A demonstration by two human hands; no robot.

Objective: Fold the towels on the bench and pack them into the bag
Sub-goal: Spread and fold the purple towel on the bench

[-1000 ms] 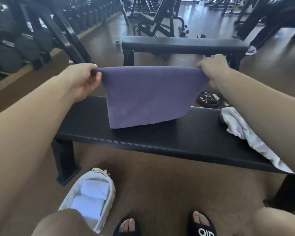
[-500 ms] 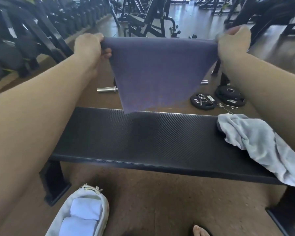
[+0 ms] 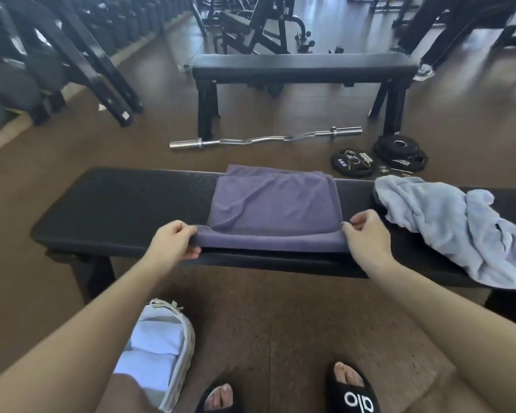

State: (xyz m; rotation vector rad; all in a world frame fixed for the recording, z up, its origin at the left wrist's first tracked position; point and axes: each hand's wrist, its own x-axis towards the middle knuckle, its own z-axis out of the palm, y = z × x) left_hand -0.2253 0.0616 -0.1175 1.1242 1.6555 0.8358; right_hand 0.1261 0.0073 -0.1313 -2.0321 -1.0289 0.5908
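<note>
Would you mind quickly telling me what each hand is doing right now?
Left hand: pinches the near left corner of the purple towel.
Right hand: pinches the towel's near right corner.

Two hands, the left hand (image 3: 173, 242) and the right hand (image 3: 367, 236), are in view. Between their fingers lies one purple towel (image 3: 274, 210). Just right of the right fingers sits one pale towel (image 3: 459, 228), crumpled. Both rest on one bench (image 3: 125, 210); a second bench (image 3: 304, 67) stands well beyond the fingers. Below the left hand is one bag (image 3: 179, 347) holding two folded towels (image 3: 149, 350). Past the fingers lie one bar (image 3: 265, 138) and two stacks of plates (image 3: 379, 158). Two slippers (image 3: 352, 391) show at the bottom.
</note>
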